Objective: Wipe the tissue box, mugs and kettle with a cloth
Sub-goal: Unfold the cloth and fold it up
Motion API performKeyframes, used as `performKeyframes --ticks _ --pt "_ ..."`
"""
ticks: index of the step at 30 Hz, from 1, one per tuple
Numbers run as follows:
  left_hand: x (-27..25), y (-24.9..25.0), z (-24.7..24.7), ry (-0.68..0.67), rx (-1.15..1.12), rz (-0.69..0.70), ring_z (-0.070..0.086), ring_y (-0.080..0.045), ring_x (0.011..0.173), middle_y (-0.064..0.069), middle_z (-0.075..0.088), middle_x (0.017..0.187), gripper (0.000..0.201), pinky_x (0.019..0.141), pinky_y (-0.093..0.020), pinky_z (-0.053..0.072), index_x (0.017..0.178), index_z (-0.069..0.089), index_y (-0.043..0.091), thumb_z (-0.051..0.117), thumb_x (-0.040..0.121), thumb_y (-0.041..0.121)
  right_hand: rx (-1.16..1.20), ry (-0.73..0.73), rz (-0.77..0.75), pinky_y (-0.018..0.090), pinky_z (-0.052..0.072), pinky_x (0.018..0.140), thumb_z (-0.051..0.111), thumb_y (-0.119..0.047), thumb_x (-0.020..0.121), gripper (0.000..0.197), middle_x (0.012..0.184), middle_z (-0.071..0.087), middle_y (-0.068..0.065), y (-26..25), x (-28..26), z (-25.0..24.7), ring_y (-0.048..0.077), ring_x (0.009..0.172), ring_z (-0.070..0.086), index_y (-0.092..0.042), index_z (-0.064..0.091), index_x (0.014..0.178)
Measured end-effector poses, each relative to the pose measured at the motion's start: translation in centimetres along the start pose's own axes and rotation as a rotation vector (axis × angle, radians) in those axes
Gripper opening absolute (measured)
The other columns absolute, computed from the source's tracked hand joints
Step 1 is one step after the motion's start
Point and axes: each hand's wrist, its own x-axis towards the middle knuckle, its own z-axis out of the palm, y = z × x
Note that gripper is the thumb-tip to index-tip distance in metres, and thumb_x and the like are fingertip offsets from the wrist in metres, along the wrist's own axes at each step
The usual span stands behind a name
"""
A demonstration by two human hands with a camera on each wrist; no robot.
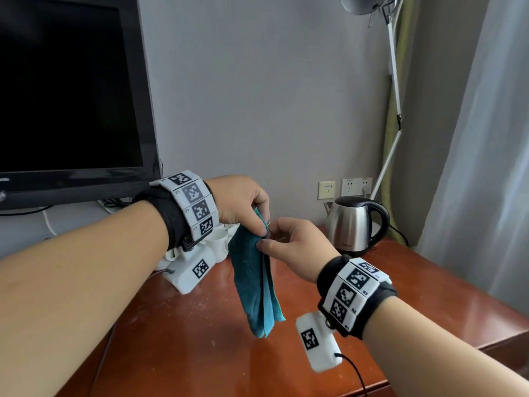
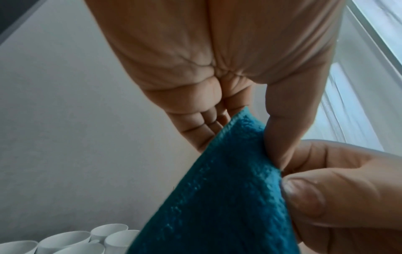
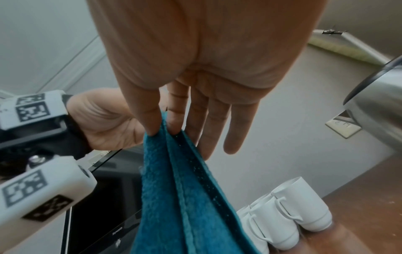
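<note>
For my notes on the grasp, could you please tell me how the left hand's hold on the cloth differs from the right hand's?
The left hand is higher and holds the teal cloth at its top edge, fingers curled down over it; the right hand sits lower and comes in from the side. The left hand grips with thumb against several fingers; the right hand pinches with thumb and forefinger only, its other fingers extended. Both hold the same upper corner, and the cloth hangs folded above the wooden table.

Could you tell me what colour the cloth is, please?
Teal blue; the cloth shows best in the head view.
</note>
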Motion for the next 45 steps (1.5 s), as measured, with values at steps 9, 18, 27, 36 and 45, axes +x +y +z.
performKeyframes --ticks 9,18,27,36,45 --pt "-1.3 -0.5 -0.7 0.049 -0.068 -0.009 0.072 -0.022 0.093 0.005 0.078 0.094 0.008 0.095 -0.047 0.056 0.067 0.075 0.034 0.079 0.061 0.032 -0.249 -0.160 0.002 0.031 0.038 0.055 0.067 -0.040 0.095 0.040 0.052 0.048 -0.010 -0.2 0.1 0.8 0.007 0.050 0.043 -0.019 0.057 0.063" --pt "-1.5 -2.1 -1.7 0.151 -0.103 -0.013 0.071 -0.018 0.095 0.007 0.078 0.094 0.012 0.096 -0.041 0.055 0.070 0.075 0.026 0.078 0.059 0.031 -0.326 -0.285 0.075 0.038 0.057 0.079 0.069 -0.035 0.086 0.009 0.081 0.074 -0.007 2.7 -0.9 0.9 0.013 0.079 0.068 -0.027 0.073 0.086" --pt "-0.8 -2.9 -2.1 0.218 -0.122 -0.036 0.065 0.001 0.076 0.016 0.076 0.088 0.016 0.076 -0.021 0.049 0.072 0.073 0.024 0.085 0.074 0.013 -0.129 -0.318 0.112 0.016 0.050 0.068 0.074 -0.021 0.092 0.016 0.080 0.077 -0.015 3.6 -1.8 -0.6 -0.004 0.072 0.066 -0.034 0.078 0.084" --pt "-0.9 -5.8 -1.5 0.317 0.009 -0.169 0.056 0.005 0.059 0.010 0.075 0.080 0.012 0.064 -0.022 0.044 0.075 0.075 0.022 0.087 0.078 0.021 0.011 0.018 0.208 0.021 0.054 0.059 0.081 -0.015 0.088 0.006 0.071 0.075 0.003 4.2 -1.2 -5.5 0.007 0.060 0.064 -0.016 0.081 0.082" --pt "-0.3 -4.4 -0.7 0.292 -0.084 -0.148 0.063 -0.009 0.073 -0.004 0.076 0.088 0.014 0.077 -0.030 0.049 0.079 0.077 0.023 0.090 0.078 0.028 -0.230 -0.063 0.193 0.007 0.043 0.057 0.083 -0.027 0.085 0.007 0.064 0.069 -0.017 4.7 -2.0 -4.6 -0.009 0.061 0.060 -0.030 0.080 0.080"
